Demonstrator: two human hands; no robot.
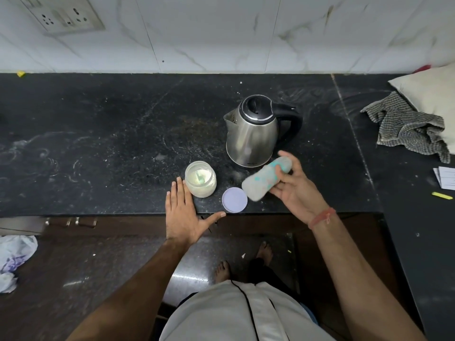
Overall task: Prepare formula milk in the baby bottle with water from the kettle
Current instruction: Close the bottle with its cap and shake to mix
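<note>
A steel kettle point(251, 134) with a black lid and handle stands on the black counter point(110, 143). In front of it my right hand point(295, 188) grips the baby bottle point(266, 178), a pale bottle with teal marks, tilted and motion-blurred above the counter. An open glass jar of white formula powder point(200, 179) with a small scoop inside stands near the front edge. Its lilac lid point(234, 200) lies flat to the right of the jar. My left hand point(184, 217) rests flat on the counter edge, fingers spread, beside the jar and holding nothing.
A checked cloth point(408, 126) and a white pillow point(433, 87) lie at the right. Papers point(446, 180) and a yellow stick point(442, 195) sit on the right counter. A wall socket point(64, 18) is at upper left. Crumpled plastic point(14, 262) lies on the floor at left.
</note>
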